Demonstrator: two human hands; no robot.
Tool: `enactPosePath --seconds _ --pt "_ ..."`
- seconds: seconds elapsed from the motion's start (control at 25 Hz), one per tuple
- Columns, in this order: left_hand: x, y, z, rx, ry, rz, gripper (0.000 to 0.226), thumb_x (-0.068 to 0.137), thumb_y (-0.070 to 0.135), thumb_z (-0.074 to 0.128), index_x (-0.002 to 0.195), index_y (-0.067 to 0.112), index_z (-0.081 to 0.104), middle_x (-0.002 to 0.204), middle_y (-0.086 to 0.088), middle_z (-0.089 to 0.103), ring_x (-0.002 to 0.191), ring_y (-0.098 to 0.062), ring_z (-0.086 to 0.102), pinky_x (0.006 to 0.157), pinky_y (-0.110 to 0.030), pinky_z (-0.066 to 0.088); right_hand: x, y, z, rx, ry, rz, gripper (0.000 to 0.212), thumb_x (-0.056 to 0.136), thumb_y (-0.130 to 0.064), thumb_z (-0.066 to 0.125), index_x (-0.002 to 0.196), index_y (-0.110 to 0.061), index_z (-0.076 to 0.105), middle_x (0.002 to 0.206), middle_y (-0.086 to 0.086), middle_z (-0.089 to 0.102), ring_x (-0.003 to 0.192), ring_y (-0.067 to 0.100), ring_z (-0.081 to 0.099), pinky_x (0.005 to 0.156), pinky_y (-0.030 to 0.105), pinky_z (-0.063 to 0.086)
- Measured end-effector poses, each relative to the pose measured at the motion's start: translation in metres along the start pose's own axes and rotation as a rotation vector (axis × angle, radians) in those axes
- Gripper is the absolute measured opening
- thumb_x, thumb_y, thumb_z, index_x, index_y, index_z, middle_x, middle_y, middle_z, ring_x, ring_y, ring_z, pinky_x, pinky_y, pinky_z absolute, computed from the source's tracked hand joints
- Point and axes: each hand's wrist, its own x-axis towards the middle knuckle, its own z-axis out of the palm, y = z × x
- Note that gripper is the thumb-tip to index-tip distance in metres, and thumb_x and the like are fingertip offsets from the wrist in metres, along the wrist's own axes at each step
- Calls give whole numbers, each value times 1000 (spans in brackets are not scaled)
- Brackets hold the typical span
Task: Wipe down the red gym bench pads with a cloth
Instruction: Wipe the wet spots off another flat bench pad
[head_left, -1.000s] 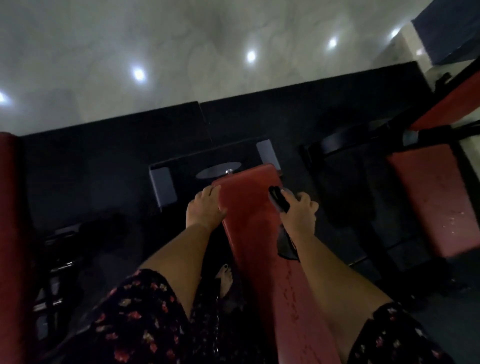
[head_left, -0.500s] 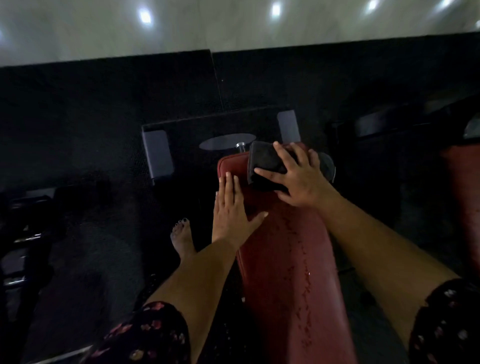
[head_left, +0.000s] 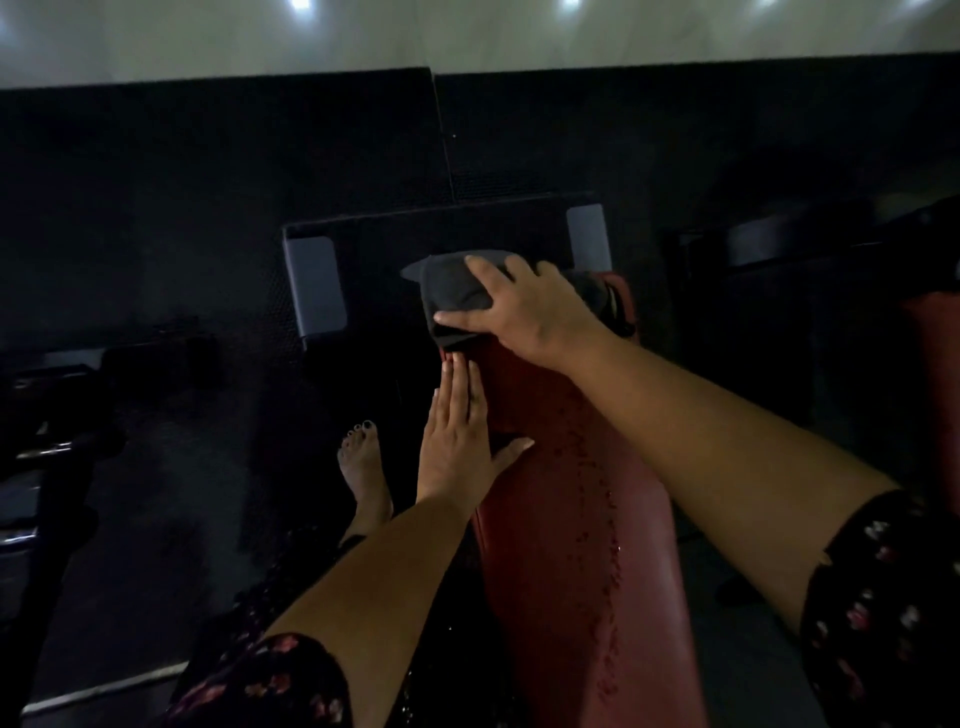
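The dark cloth (head_left: 460, 293) lies over the far end of the red pad (head_left: 571, 545), a little above the middle of the frame, and part of it hangs past the pad's end on the left. The right hand (head_left: 524, 312) lies on top of it with fingers spread and fairly straight and the thumb stretched along the cloth's near edge. It presses down and does not bunch the fabric, which I take as a way to keep a wide patch of cloth flat against the pad.

The left hand (head_left: 457, 436) lies flat just below it, fingers straight and together along the pad's left edge, thumb out across the top. It holds nothing, and it looks placed there to steady the person's reach (and perhaps the pad).

A trail of droplets (head_left: 597, 499) runs down the pad toward the bottom of the frame, so most of the length seems not yet wiped. Starting at the far end would let the cloth be drawn back over that wet line.

A bare foot (head_left: 363, 467) stands on the dark floor (head_left: 156, 467) left of the pad.
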Motion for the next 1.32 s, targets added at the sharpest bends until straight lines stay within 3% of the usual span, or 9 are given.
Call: enactPosePath --seconds 0.28,0.44,0.56,0.64,0.76,0.92,1.08,1.24,1.32 --pt "4 2 1 4 67 -14 111 81 74 42 148 11 -18 160 -8 -20 142 -16 -28 116 -32 4 -30 19 20 90 -57 433 61 100 -24 44 145 -56 17 156 15 14 129 43 30 97 55 38" --pt "3 -1 3 21 46 11 102 87 73 34 147 13 -22 155 0 -31 141 -16 -34 117 -34 0 -8 -15 6 52 -3 215 59 101 -23 42 146 -52 18 156 18 15 125 42 36 93 54 41" --pt "-1 -11 13 206 134 188 82 96 65 22 154 12 -2 162 -8 -7 150 -25 -7 122 -42 10 -34 15 22 -74 37 169 65 97 -19 49 145 -53 22 153 22 25 118 44 44 85 54 45" --pt "-4 -19 22 243 124 297 73 99 58 20 155 14 5 163 -6 -1 150 -25 4 121 -43 10 -66 40 40 -31 -43 394 67 98 -21 47 145 -56 15 154 20 20 120 44 40 89 53 43" --pt "-8 -17 24 228 94 287 71 99 56 19 155 16 2 163 -5 -2 150 -23 -4 121 -43 3 -104 53 56 75 -108 811 65 97 -26 50 145 -55 16 151 15 20 117 41 39 88 51 43" --pt "-15 -8 26 205 98 227 70 99 51 23 155 12 8 163 -8 3 151 -24 -1 121 -41 2 -97 10 57 175 -135 1037 63 100 -21 46 148 -49 18 148 16 24 115 37 41 84 48 46" --pt "-39 -11 40 211 88 321 68 99 50 27 154 11 19 162 -10 15 150 -26 11 119 -43 12 -66 -25 33 231 -10 835 56 101 -30 42 148 -48 18 154 20 15 127 43 33 93 51 41" --pt "-46 -13 45 259 68 320 71 98 54 27 154 14 11 161 -9 17 149 -26 11 118 -42 10 -23 -64 11 69 45 281 57 99 -26 47 147 -48 23 155 19 18 125 40 38 87 49 43" --pt "-44 -15 45 283 40 314 71 98 56 24 155 17 7 163 -7 11 150 -25 8 119 -41 8 -23 -56 17 -59 79 131 60 95 -21 54 144 -48 32 152 17 31 117 37 48 79 46 46"
